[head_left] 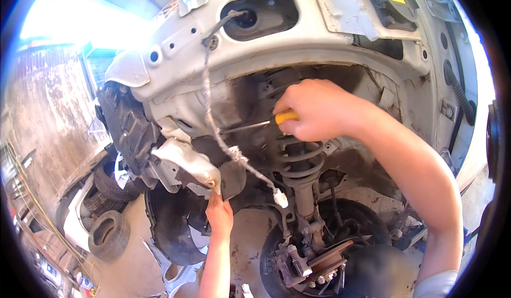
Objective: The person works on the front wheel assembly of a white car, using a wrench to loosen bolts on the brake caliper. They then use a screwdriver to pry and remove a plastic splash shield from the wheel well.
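Note:
My right hand [319,111] is closed round the yellow and black handle of a screwdriver [287,117], high in the wheel arch in front of the coil spring [301,162]. Its metal shank points left, passing behind a hanging wiring harness [208,101]. Lower and to the left, my left hand [219,215] grips the bottom end of an off-white, tank-like part [186,158] with its fingertips. That part hangs at the front of the wheel arch. A white connector [280,198] dangles at the harness's free end, apart from both hands.
Below the spring sit the strut [305,199], the brake disc [330,255] and a tyre [271,255] lying flat. A black wheel arch liner [170,223] is beside my left forearm. Loose tyres [109,235] lie on the floor at left. The car's pale body panel [186,74] spans the top.

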`<state>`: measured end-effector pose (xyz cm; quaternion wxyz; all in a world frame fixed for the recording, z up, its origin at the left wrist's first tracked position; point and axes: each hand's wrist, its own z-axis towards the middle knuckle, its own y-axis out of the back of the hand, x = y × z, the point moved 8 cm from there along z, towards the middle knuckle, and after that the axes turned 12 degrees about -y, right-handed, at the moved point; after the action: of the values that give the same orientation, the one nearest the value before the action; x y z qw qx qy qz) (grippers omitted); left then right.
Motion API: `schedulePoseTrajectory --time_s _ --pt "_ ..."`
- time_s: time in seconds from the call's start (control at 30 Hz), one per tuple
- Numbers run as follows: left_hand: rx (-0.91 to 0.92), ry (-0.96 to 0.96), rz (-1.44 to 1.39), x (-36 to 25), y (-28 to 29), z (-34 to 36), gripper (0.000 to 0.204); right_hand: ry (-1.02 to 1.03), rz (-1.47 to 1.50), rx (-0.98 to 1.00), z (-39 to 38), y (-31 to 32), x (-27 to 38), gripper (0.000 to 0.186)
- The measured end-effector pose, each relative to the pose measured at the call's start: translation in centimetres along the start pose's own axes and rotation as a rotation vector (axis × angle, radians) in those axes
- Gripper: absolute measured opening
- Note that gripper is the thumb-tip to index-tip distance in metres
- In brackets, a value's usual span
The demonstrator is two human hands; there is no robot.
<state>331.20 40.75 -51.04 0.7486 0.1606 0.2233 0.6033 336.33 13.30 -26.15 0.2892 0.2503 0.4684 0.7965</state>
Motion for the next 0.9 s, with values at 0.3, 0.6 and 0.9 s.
schedulePoseTrajectory --time_s 0.3,0.6,0.9 --pt "0.073 -0.040 0.027 0.0 0.3 0.4 0.071 0.087 -0.009 -0.084 2.9 -0.5 0.5 0.026" --pt "0.172 -0.015 0.025 -2.8 -0.6 0.9 0.073 0.156 -0.110 -0.158 2.6 -1.5 1.5 0.018" --pt "-0.040 0.225 -0.188 -5.3 2.0 9.3 0.060 0.236 -0.255 -0.204 -0.6 -2.7 4.5 0.013"
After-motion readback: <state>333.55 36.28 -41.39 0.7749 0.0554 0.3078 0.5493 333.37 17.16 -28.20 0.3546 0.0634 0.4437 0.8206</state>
